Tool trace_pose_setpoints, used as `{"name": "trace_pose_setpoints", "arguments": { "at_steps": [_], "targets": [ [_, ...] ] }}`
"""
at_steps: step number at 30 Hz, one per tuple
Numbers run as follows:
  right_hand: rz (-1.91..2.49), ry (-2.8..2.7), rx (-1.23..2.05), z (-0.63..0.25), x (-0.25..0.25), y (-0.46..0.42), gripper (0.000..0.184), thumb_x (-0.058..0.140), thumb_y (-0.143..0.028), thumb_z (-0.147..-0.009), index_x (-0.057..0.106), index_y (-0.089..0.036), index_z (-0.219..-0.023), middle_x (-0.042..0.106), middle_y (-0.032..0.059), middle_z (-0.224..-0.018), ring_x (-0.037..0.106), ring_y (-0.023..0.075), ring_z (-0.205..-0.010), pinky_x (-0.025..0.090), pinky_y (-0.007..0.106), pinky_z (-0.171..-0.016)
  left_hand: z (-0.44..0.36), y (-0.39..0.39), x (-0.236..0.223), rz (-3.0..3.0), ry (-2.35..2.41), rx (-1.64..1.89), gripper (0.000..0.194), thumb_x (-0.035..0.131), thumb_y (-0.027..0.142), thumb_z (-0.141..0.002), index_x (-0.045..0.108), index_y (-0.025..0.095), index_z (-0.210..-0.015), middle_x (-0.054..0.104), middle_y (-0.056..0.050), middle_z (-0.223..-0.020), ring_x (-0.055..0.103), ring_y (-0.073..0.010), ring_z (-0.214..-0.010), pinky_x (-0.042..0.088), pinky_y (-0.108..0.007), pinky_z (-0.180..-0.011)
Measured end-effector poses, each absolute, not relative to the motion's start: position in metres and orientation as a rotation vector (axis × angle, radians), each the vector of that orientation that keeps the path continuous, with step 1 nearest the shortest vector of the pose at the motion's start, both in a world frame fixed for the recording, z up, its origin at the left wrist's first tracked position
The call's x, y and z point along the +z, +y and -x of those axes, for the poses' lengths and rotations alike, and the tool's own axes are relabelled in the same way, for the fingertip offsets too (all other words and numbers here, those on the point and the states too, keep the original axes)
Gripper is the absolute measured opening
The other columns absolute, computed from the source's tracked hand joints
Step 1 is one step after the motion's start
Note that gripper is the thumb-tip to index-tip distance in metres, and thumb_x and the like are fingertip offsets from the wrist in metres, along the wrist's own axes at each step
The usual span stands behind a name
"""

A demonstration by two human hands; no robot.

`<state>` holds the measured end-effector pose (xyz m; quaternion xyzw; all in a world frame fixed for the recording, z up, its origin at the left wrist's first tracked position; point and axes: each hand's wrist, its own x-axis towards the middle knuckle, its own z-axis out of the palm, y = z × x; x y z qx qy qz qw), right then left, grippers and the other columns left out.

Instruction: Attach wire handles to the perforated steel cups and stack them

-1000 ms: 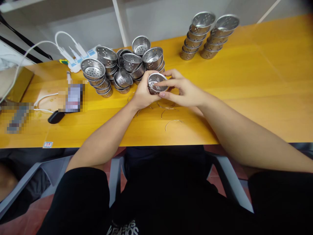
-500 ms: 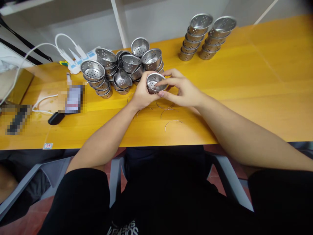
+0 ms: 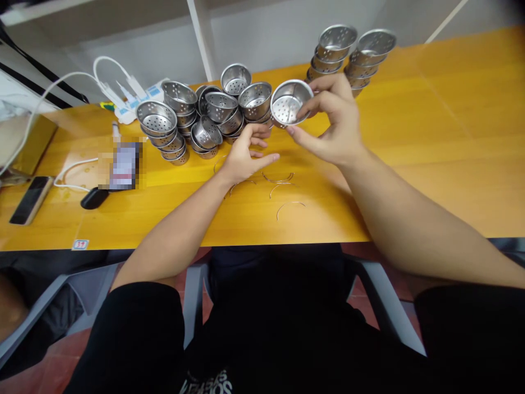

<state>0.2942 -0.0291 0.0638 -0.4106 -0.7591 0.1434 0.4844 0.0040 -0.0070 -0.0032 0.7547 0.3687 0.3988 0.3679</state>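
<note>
A perforated metal cup is lifted above the table in my right hand, its rim pinched between thumb and fingers. My left hand is open over the table, fingers apart, with nothing in it. Just beyond the left hand is a cluster of similar perforated cups, some stacked and some leaning. Behind my right hand stand two more stacks of cups, their lower parts partly hidden by it. Several thin curved wires lie on the table in front of my left hand.
At the left of the yellow table lie a phone, a second, blurred-out device and a small black object. A white power strip with plugged cables sits by the wall. A person's limb shows at the far left.
My left hand has let go of the cup, and its fingers have spread. My right hand has carried the cup up and to the right, toward the two back stacks.
</note>
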Motion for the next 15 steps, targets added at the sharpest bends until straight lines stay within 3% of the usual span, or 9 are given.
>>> {"name": "trace_pose_setpoints", "arguments": {
  "at_steps": [5, 10, 15],
  "targets": [
    [1.052, -1.830, 0.451, -0.314, 0.040, -0.001, 0.064, 0.092, -0.104, -0.100, 0.090, -0.049, -0.133, 0.085, 0.0105, -0.157, 0.061, 0.0563, -0.167, 0.061, 0.085, -0.130, -0.005, -0.012, 0.005, -1.937, 0.913, 1.021, 0.052, 0.098, 0.035, -0.104, 0.072, 0.027, -0.149, 0.082, -0.015, -0.167, 0.087, -0.0249, -0.134, 0.078, -0.039, -0.106],
    [1.186, -1.808, 0.467, -0.322, 0.010, 0.023, 0.069, 0.100, -0.105, -0.091, 0.088, -0.040, -0.111, 0.089, 0.0144, -0.141, 0.080, 0.0462, -0.120, 0.071, 0.082, -0.115, -0.006, -0.016, 0.010, -1.925, 0.906, 1.002, 0.044, 0.094, 0.030, -0.104, 0.074, 0.027, -0.143, 0.085, -0.013, -0.160, 0.087, -0.0232, -0.131, 0.078, -0.037, -0.105],
    [1.281, -1.788, 0.427, -0.319, 0.001, 0.031, 0.065, 0.104, -0.100, -0.088, 0.089, -0.039, -0.103, 0.089, 0.0143, -0.125, 0.085, 0.0465, -0.107, 0.076, 0.083, -0.106, -0.006, -0.014, 0.008, -1.933, 0.867, 1.007, 0.042, 0.092, 0.031, -0.104, 0.073, 0.026, -0.141, 0.084, -0.013, -0.159, 0.087, -0.0232, -0.130, 0.077, -0.037, -0.105]
  ]
}}
